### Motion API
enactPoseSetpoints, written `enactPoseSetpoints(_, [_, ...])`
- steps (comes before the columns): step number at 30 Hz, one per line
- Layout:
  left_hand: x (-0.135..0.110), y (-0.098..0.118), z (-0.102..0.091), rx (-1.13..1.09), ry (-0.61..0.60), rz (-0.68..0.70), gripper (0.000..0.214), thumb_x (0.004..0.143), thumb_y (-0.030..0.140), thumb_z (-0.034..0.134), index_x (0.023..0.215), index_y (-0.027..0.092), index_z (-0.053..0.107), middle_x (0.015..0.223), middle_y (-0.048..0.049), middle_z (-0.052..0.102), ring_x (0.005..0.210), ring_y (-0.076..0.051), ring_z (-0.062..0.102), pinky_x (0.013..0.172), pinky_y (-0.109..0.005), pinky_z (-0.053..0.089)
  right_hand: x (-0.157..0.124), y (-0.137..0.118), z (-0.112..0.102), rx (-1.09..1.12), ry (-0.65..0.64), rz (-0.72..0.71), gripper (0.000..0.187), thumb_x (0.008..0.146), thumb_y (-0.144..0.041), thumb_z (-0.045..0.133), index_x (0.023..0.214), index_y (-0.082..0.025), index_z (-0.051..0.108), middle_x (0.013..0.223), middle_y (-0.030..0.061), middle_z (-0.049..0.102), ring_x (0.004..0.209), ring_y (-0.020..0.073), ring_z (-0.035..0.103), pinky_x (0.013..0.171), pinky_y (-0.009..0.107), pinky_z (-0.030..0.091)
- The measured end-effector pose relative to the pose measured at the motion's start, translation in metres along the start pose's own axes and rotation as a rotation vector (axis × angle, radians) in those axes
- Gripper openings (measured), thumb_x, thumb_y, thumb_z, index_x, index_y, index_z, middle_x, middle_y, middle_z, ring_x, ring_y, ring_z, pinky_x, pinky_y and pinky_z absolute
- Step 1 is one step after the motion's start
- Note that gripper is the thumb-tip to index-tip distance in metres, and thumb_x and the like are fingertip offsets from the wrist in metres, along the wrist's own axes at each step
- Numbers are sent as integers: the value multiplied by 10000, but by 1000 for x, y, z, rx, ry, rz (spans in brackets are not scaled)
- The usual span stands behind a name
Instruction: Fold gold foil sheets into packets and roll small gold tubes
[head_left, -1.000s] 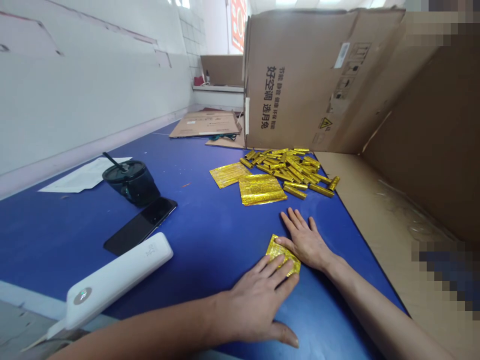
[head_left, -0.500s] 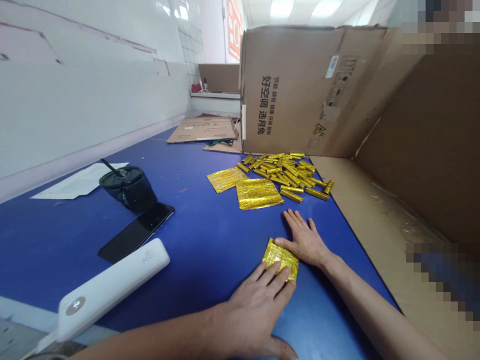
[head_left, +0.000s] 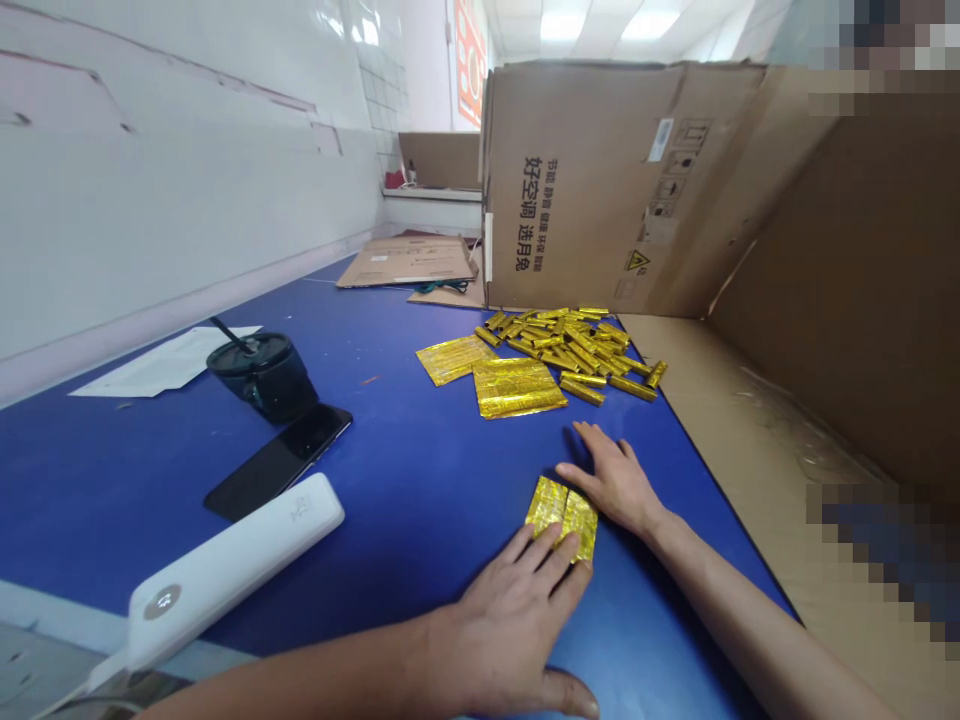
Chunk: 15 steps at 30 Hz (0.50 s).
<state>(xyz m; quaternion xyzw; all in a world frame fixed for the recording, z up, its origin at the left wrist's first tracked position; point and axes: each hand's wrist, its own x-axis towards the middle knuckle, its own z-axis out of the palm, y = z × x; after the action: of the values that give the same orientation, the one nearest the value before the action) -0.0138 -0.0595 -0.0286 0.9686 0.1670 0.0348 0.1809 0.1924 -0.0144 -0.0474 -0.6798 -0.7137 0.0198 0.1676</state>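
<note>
A small sheet of shiny gold foil [head_left: 550, 500] lies flat on the blue table, with a dark line running across it. My left hand [head_left: 517, 600] rests with its spread fingertips on the near part of this sheet. My right hand [head_left: 615, 485] is at the sheet's far right corner, fingers stretched out, thumb just above the edge; I cannot tell whether it touches. Farther off lie two more flat gold foil sheets, one [head_left: 520, 388] overlapping the other [head_left: 454, 358]. Behind them is a heap of small gold foil rolls [head_left: 577, 345].
On the left are a white elongated device [head_left: 236, 570], a black phone [head_left: 281, 465], a dark cup with a straw [head_left: 266, 380] and white paper [head_left: 150, 365]. A big cardboard box [head_left: 585, 190] stands at the back, and cardboard [head_left: 727, 420] borders the right edge.
My right hand has lifted slightly off the foil sheet, its thumb shifting away from the edge. A dark line now shows across the sheet. My left hand has stayed in place.
</note>
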Motion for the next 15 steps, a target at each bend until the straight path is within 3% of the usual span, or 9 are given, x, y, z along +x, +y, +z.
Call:
enactPoseSetpoints(2, [0,0,0,-2,10,3,809,710,668,354,1295,122,240,1354,-145,244,1248,-284,153,1007,-443,115,-11,-4,-14,98,83,-57,370,805,-472,397,997,-192,544,1089,94,563,1049,229,470,885,417,332])
enactPoseSetpoints(5, [2,-1,-2,-7,38,3,789,691,659,400,1267,130,296,1320,-147,297,1227,-286,201,1000,-440,142,-36,-12,-31,214,-15,-210,237,847,-319,388,725,-209,559,794,45,603,788,170,549,748,325,419])
enactPoseSetpoints(7, [3,-3,-4,-26,59,-5,768,676,642,443,1251,148,321,1312,-154,292,1211,-296,225,982,-443,189,-54,-18,-36,234,-95,-287,190,836,-273,423,721,-209,561,726,30,586,716,157,541,692,303,431])
enactPoseSetpoints(10, [3,-6,-8,-81,86,-45,666,669,566,523,1198,187,383,1287,-137,298,1169,-300,280,931,-430,285,-71,-22,-38,205,-138,-343,126,816,-255,465,814,-217,585,820,34,591,767,156,537,716,305,425])
enactPoseSetpoints(15, [8,-19,-17,-93,118,-108,296,752,240,508,1031,147,473,1036,-72,477,985,-202,435,851,-323,386,-74,-28,-36,44,-132,-391,155,792,-270,493,890,-234,607,834,46,574,801,182,522,806,400,382])
